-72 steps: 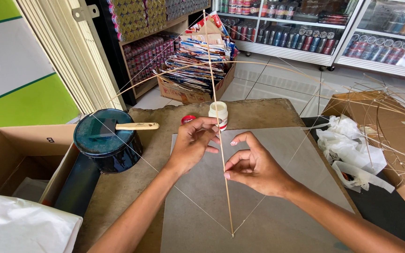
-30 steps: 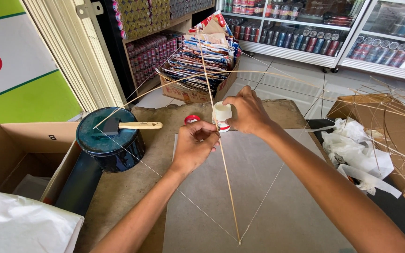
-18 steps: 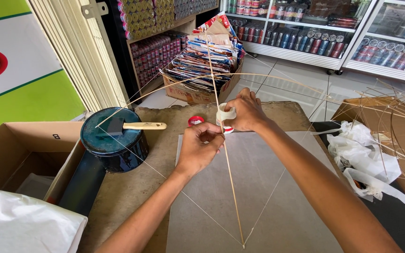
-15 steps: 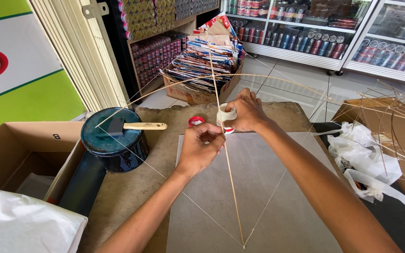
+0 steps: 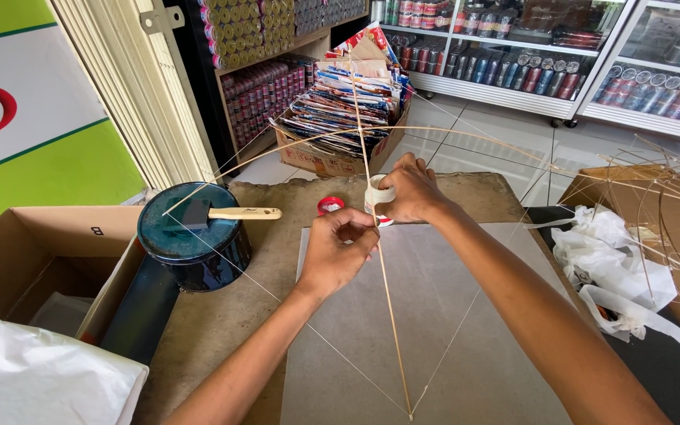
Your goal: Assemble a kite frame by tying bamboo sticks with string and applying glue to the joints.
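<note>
One tape roll (image 5: 378, 194) in right hand (image 5: 411, 191)

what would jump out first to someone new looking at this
At centre, the left hand pinches the long bamboo stick of a kite frame while the right hand grips a white tape roll just beyond it. To the left sits a dark blue tin with a brush across its lid.

Bright, even daylight, soft shadows, sharp focus, slight wide-angle bending at edges.
</note>
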